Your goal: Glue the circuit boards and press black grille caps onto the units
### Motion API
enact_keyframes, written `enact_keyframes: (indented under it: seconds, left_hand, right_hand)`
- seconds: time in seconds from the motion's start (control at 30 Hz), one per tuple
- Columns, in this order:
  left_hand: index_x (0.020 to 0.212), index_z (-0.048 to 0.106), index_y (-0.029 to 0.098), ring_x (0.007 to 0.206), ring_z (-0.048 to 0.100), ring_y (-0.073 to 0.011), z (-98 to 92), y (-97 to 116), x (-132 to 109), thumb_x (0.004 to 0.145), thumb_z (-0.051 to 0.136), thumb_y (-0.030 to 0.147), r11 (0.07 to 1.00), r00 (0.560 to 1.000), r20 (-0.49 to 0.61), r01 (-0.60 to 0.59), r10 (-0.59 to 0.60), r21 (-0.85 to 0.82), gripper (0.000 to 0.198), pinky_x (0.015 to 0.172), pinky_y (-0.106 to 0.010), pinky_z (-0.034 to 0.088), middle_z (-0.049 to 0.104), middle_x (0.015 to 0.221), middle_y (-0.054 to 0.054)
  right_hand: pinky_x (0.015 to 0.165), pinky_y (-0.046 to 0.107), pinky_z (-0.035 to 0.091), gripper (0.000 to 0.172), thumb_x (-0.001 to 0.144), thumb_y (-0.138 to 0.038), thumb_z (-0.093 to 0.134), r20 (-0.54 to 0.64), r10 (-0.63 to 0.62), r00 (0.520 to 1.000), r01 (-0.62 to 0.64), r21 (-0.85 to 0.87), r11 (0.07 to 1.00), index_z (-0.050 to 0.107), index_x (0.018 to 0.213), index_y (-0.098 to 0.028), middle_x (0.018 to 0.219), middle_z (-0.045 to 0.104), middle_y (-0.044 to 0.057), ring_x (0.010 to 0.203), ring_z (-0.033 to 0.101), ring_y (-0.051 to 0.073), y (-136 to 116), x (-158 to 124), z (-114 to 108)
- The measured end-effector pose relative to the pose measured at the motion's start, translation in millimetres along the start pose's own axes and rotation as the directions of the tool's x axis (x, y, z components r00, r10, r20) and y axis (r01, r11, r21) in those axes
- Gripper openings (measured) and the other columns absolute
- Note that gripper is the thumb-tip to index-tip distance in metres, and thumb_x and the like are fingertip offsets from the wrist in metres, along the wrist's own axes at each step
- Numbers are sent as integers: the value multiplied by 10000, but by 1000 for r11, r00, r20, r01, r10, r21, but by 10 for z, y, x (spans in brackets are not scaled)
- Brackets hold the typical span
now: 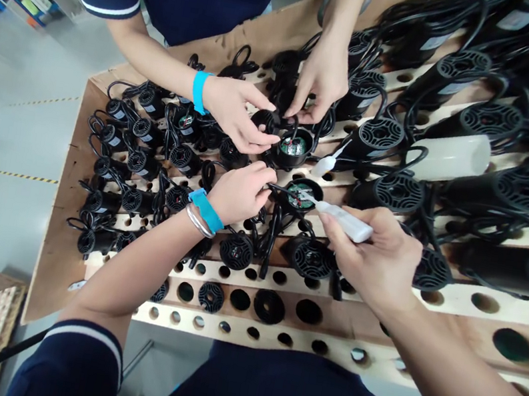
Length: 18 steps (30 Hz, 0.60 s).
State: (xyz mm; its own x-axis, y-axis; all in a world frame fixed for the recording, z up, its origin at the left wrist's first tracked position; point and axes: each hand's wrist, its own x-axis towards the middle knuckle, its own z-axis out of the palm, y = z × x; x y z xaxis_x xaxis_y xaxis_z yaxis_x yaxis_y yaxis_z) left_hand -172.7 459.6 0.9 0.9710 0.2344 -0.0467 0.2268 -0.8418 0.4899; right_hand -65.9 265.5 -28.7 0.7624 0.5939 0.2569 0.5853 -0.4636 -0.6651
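Note:
My right hand [377, 254] is closed around a small white squeeze bottle [347, 223]. The bottle's thin nozzle points left into an open round black housing [317, 190], where a green circuit board [299, 194] with fine wires shows. Left of that housing, my left hand [243, 193] is closed in a pinch on a thin black cord-like piece [278, 188] that reaches to the housing's rim. I cannot tell whether this piece is a cable or a tool. Wearing a blue wristband, my left wrist also carries a silver bangle.
Across from me, a co-worker's hands [243, 113] work at another open housing [297, 151]. A second white-nozzled bottle [325, 165] lies between the housings. Black cylindrical units with coiled cables [381, 135] fill the wooden rack [242, 333]. A translucent white cylinder [454, 157] lies at the right.

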Motion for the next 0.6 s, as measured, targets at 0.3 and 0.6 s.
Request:
enact_keyframes:
  seconds: [0.3, 0.6]
  left_hand:
    - [914, 576, 151, 740, 541, -154, 17, -19, 0, 812, 486, 121, 1000, 999, -26, -23, 24, 5, 139, 724, -302, 472, 569, 900, -49]
    - [888, 571, 160, 736, 535, -153, 5, -12, 18, 811, 478, 118, 999, 999, -18, -28, 29, 38, 128, 714, -294, 464, 558, 862, -38]
  right_hand:
    - [493, 271, 394, 397, 804, -577, 586, -17, -14, 1000, 15, 54, 998, 514, 680, -207, 613, 621, 35, 514, 550, 154, 41, 3, 33]
    - [512, 259, 413, 374, 746, -540, 667, 15, 123, 992, -124, 139, 983, 591, 712, -176, 633, 637, 31, 522, 548, 133, 42, -27, -70]
